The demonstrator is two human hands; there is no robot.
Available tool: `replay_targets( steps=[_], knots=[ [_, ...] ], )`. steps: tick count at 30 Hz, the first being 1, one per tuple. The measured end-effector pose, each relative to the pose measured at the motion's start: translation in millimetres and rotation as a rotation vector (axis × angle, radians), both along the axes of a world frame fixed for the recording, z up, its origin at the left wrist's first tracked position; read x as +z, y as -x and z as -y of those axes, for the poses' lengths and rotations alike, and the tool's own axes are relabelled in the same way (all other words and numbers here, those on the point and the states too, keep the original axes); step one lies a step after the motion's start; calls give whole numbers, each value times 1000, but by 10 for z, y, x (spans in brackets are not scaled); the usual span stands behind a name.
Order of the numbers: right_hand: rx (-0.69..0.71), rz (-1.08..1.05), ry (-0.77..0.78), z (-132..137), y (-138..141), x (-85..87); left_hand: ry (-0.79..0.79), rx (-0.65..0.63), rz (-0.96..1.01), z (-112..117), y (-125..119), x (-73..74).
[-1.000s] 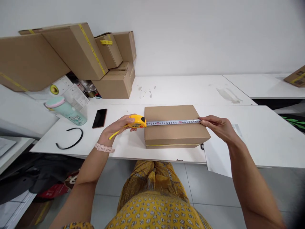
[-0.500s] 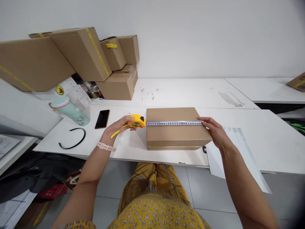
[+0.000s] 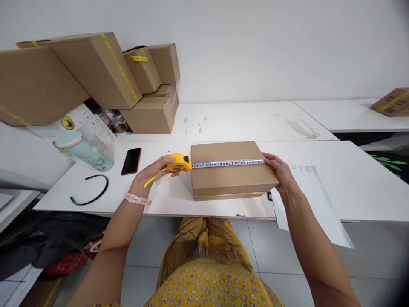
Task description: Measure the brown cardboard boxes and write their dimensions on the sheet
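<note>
A closed cardboard box lies on the white table in front of me. My left hand grips the yellow case of a tape measure at the box's left edge, its yellow strap hanging toward my wrist. The metal blade runs across the top of the box from left to right. At the box's right edge my right hand pinches the blade's end, with its fingers partly hidden behind the box corner.
Left of the box are a phone, a black headband and a mint tumbler. Stacked cardboard boxes stand at the back left. Paper sheets lie under my right forearm, overhanging the table's front edge. Another box sits far right.
The whole view has shifted slightly, so everything appears a little further left. My right hand has closed in against the box's right edge at the blade's end. The left hand's grip is unchanged.
</note>
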State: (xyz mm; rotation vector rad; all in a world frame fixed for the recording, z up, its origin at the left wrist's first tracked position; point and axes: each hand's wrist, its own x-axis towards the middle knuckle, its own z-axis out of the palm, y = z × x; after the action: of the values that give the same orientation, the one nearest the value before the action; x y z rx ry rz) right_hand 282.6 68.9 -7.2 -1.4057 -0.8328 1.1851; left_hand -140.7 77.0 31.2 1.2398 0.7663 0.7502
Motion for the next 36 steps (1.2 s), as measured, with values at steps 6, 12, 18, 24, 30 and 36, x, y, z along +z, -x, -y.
replay_targets(
  steps=[6,12,18,24,30,36],
  knots=[
    [-23,32,-17,2,9,-15,-7,7,-11,14,3,11],
    [-73,39,-18,48,18,11,1,19,-31,21,8,8],
    [-85,192,-2,91,6,42,-40,11,-51,45,-18,35],
    [-19,302,-79,104,-48,214,-167,-18,-176,419,-180,442],
    [195,487,-411,56,149,757,183,-321,38,1287,-848,356],
    [667,866,-352,-520,702,998,410,-127,364,1517,-1820,61]
  ],
)
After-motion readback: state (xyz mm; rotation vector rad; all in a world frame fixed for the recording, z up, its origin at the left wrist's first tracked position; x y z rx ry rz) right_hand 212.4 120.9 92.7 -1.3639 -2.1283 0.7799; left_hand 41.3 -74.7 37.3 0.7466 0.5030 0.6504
